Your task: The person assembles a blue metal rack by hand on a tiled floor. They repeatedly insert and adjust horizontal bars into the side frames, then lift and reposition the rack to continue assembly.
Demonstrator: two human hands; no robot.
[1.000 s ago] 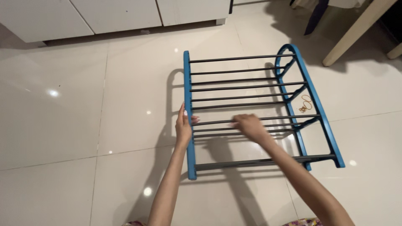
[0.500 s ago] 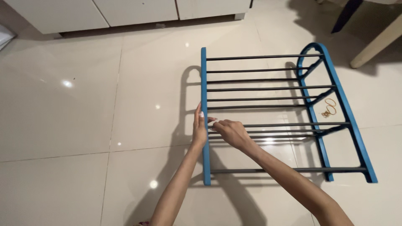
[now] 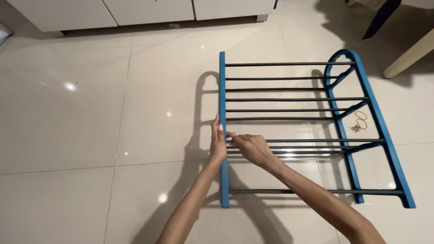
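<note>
A blue-framed rack (image 3: pixel 222 90) with several dark metal rods lies on its side on the glossy tiled floor. My left hand (image 3: pixel 218 143) grips the rack's left blue side rail around its middle. My right hand (image 3: pixel 251 148) is closed on the left end of a dark rod (image 3: pixel 316 141), right where it meets that rail, with the fingertips almost touching my left hand. The right blue side frame (image 3: pixel 384 131) stands on the floor farther right.
A few tan rubber bands (image 3: pixel 360 121) lie on the tile inside the right frame. White cabinets (image 3: pixel 135 11) run along the top edge. A cream table leg (image 3: pixel 409 56) and a dark chair leg (image 3: pixel 379 18) stand at the top right.
My right hand has slid left along the rod from its middle to the end at the left rail. My left hand kept its hold. The camera view shifted slightly.
</note>
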